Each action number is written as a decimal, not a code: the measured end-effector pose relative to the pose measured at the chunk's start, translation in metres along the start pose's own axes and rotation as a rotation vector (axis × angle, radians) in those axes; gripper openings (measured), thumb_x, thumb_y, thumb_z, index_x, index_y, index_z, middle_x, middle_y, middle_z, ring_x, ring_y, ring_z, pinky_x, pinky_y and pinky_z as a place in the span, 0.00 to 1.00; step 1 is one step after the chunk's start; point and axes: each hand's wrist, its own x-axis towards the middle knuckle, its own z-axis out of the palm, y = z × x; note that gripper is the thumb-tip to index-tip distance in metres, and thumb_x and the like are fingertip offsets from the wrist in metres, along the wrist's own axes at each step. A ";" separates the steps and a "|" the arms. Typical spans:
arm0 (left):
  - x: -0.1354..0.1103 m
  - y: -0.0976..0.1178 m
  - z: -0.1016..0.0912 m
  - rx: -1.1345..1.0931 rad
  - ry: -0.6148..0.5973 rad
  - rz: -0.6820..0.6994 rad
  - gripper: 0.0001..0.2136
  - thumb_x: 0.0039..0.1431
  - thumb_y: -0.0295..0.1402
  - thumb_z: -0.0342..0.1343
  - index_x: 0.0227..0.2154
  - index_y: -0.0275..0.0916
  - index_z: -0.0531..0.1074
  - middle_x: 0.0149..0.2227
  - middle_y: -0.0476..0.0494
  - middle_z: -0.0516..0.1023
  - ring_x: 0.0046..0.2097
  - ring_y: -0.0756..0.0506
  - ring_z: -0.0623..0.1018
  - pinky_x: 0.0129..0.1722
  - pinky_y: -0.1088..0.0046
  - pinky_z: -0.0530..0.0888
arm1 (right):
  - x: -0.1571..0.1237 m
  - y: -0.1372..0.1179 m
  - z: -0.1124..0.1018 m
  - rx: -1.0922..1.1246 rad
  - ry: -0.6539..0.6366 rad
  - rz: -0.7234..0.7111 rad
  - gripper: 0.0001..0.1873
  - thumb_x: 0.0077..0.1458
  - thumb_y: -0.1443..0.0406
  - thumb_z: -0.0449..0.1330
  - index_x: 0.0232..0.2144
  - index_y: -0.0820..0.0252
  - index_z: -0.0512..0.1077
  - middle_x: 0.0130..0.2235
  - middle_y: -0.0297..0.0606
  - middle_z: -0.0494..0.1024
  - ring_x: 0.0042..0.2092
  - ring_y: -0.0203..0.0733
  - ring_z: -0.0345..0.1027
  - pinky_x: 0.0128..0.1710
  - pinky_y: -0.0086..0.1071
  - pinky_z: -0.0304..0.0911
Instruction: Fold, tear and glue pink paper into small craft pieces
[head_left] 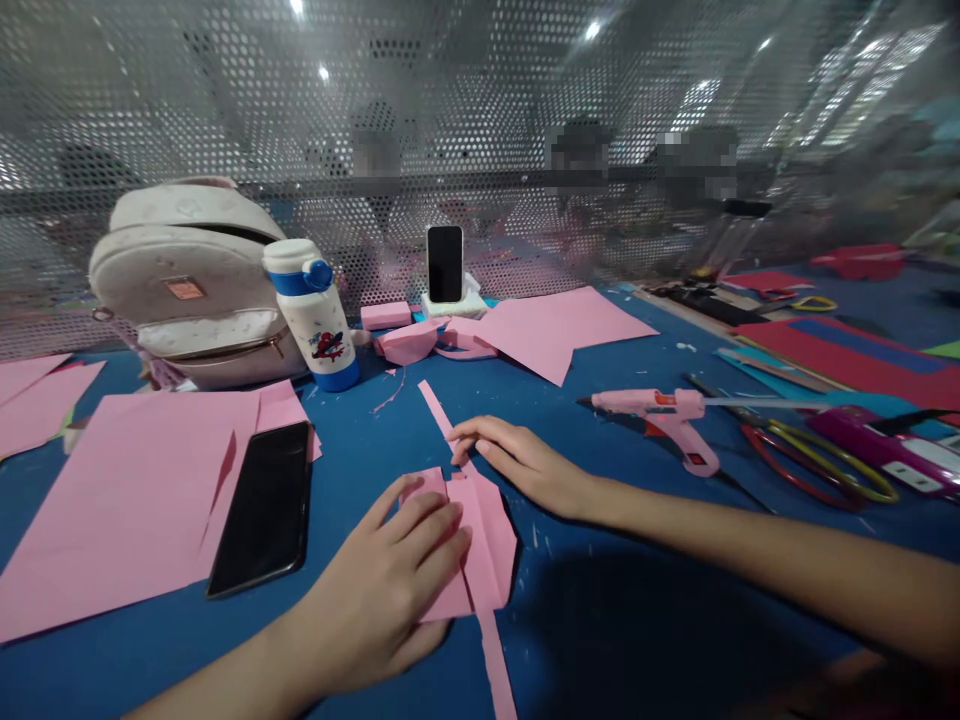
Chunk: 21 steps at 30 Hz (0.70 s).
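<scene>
A folded pink paper piece lies on the blue table in front of me, with a long pink paper strip running across it. My left hand lies flat on the folded piece's left part, fingers stretched out. My right hand rests with its fingertips pressed on the strip just above the folded piece, fingers held together and extended.
A black phone lies on large pink sheets at left. Behind stand a white backpack, a water bottle and an upright phone. A pink glue gun, coloured rings and paper sheets lie at right.
</scene>
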 end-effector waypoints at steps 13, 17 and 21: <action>0.000 -0.006 0.017 0.102 0.124 0.061 0.23 0.66 0.40 0.45 0.58 0.32 0.69 0.55 0.37 0.74 0.58 0.34 0.67 0.66 0.49 0.43 | -0.002 0.003 0.000 -0.094 -0.075 -0.007 0.16 0.67 0.70 0.45 0.50 0.59 0.68 0.42 0.37 0.77 0.48 0.41 0.66 0.52 0.38 0.59; 0.000 -0.007 0.019 0.101 0.147 0.061 0.23 0.67 0.40 0.43 0.57 0.32 0.69 0.54 0.37 0.75 0.58 0.35 0.67 0.66 0.49 0.45 | -0.002 0.003 0.000 -0.088 -0.085 -0.058 0.16 0.67 0.71 0.45 0.51 0.59 0.68 0.42 0.37 0.76 0.47 0.39 0.66 0.53 0.36 0.59; -0.001 -0.007 0.019 0.103 0.154 0.066 0.23 0.67 0.40 0.44 0.57 0.32 0.69 0.54 0.37 0.75 0.57 0.35 0.68 0.66 0.48 0.47 | -0.003 0.004 0.000 -0.089 -0.097 -0.099 0.17 0.68 0.71 0.44 0.53 0.59 0.67 0.42 0.37 0.76 0.47 0.40 0.66 0.53 0.37 0.59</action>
